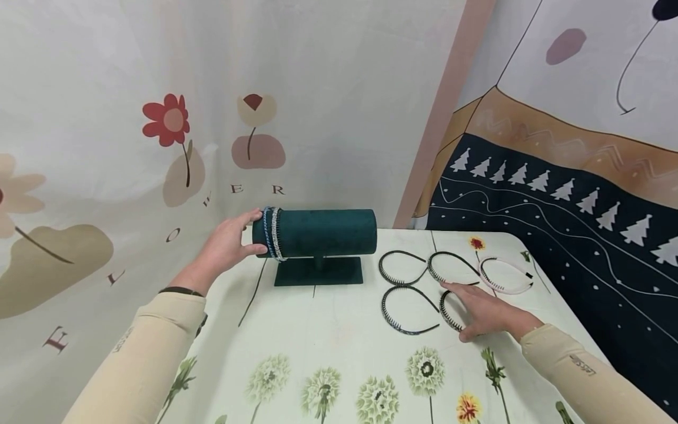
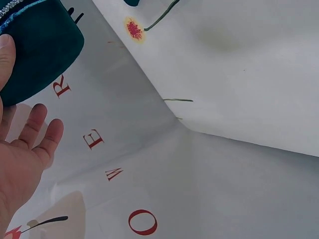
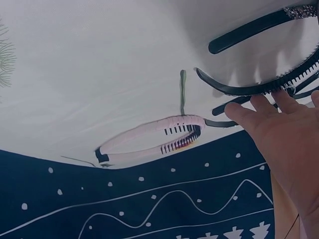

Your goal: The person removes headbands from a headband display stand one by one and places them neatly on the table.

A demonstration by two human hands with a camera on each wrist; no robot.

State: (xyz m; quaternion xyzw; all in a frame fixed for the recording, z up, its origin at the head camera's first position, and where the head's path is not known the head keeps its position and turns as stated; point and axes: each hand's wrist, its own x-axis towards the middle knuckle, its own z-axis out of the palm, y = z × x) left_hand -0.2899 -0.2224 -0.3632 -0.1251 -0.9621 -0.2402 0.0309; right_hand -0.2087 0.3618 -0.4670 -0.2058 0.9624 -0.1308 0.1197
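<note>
Head view has the left grip (image 1: 225, 244) against the left end of the green roll (image 1: 328, 232), fingers spread rather than clasping; the right grip (image 1: 484, 310), thumb and fingers wide apart, spans the near right black headband (image 1: 445, 312) on the counter (image 1: 339, 318); its fingertips sit near the far black headband (image 1: 430, 268), so snagging comb teeth could drag both; a careless left push could tip the roll.
</note>
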